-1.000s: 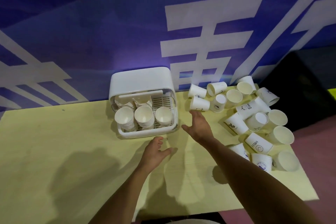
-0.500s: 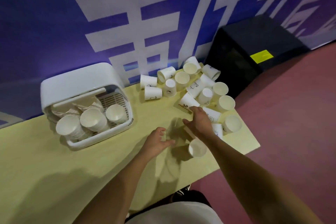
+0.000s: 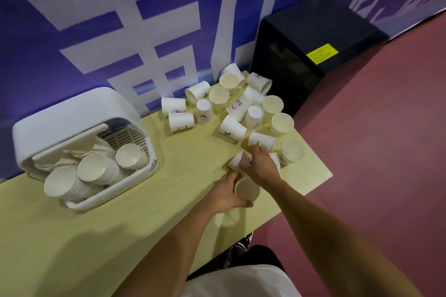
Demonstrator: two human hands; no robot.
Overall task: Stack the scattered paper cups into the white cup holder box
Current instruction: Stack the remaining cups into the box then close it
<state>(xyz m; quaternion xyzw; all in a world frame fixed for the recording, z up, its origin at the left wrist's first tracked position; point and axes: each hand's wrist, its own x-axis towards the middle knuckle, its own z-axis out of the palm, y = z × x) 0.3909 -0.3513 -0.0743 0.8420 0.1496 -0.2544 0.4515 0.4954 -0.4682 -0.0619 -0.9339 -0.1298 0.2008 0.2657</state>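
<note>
- Gathering is under way: the left hand (image 3: 228, 194) has its fingers and thumb curled round a near cup (image 3: 247, 190) whose open mouth faces the camera, close to the near edge of the table (image 3: 120, 236).
- The right hand (image 3: 261, 166), just beyond it, has its fingers wrapped over a tipped cup (image 3: 237, 160) lying on its side. The two cups sit just beside each other and, as far as I can tell, are not yet nested.
- Done so far: the white cup holder box (image 3: 72, 116), open at the table's left, holds three leaning stacks: a left stack (image 3: 60, 184), a middle stack (image 3: 95, 169) and a right stack (image 3: 129, 155).
- Left to do: well over a dozen loose cups (image 3: 218, 96) lie in a jumble at the far right corner, well apart from the box. I judge the job to be about halfway at best.
- Writing: a lettered cup (image 3: 237, 105) shows "Bet…", a printed cup (image 3: 261, 143) shows "HE", and a marked cup (image 3: 231, 128) carries a percent sign.
- The yellow label (image 3: 321, 53) on the black cabinet (image 3: 289, 75) is too small to read, and the big white characters on the blue banner (image 3: 96, 19) are cropped.
</note>
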